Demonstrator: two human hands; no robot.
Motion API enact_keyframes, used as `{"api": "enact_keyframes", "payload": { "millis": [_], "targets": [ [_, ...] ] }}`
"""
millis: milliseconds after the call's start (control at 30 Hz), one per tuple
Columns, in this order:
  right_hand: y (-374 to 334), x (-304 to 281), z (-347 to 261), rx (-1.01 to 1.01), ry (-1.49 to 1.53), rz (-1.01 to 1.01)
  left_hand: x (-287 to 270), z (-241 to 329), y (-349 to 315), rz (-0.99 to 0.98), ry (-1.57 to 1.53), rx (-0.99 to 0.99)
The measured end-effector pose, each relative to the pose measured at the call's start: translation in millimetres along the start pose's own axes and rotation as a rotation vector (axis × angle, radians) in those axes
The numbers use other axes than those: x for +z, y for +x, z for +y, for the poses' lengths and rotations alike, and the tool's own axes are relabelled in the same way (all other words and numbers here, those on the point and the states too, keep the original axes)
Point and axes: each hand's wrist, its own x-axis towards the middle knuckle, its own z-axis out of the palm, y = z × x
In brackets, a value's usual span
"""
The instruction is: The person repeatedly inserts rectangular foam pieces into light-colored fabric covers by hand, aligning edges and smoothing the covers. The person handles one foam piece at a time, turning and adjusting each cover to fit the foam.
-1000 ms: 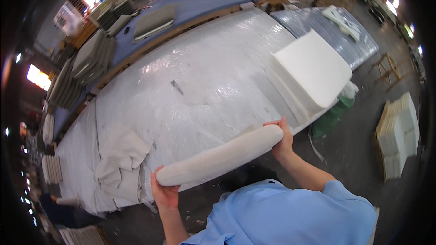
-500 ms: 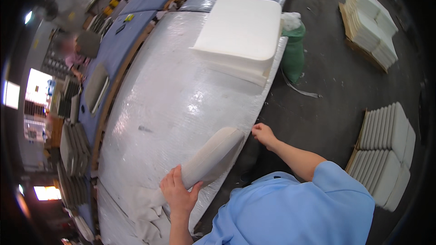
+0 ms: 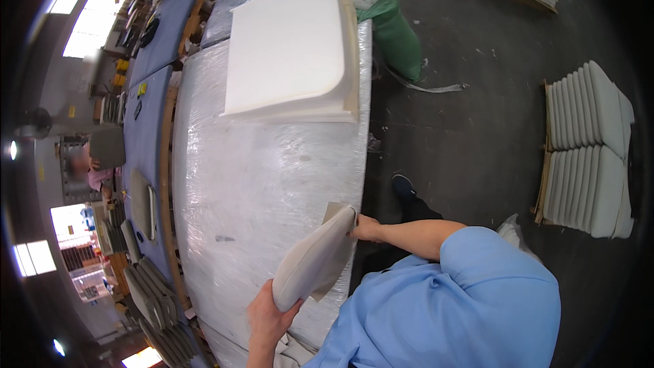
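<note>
Over the plastic-wrapped table (image 3: 238,163), the pale cushion (image 3: 312,253) slanted at the frame's lower centre, between the left hand (image 3: 270,313), curled around its lower end, and the right hand (image 3: 366,227), pinching its upper-right end.

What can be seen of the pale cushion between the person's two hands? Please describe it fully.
The cushion is pale greyish beige, long and padded, with a covering that looks like cloth. A faint line, perhaps a seam, runs along it. A darker beige flap shows behind it; whether it is attached is unclear. It slants over the film-wrapped table, near the edge. The left hand holds its near end; the right hand is at the far end, fingers partly hidden.
</note>
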Motion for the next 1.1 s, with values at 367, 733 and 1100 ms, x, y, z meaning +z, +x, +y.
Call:
{"api": "enact_keyframes", "payload": {
  "millis": [367,733,1100],
  "targets": [
    [-18,73,76,0.072,0.300,0.195,-17,-22,-49,-0.138,0.275,0.439],
    [-10,108,146,0.075,0.766,0.229,19,-10,-40,-0.211,0.296,0.547],
    [35,129,148,0.215,1.340,0.832,23,31,-30,-0.531,0.214,0.647]
  ]
}}
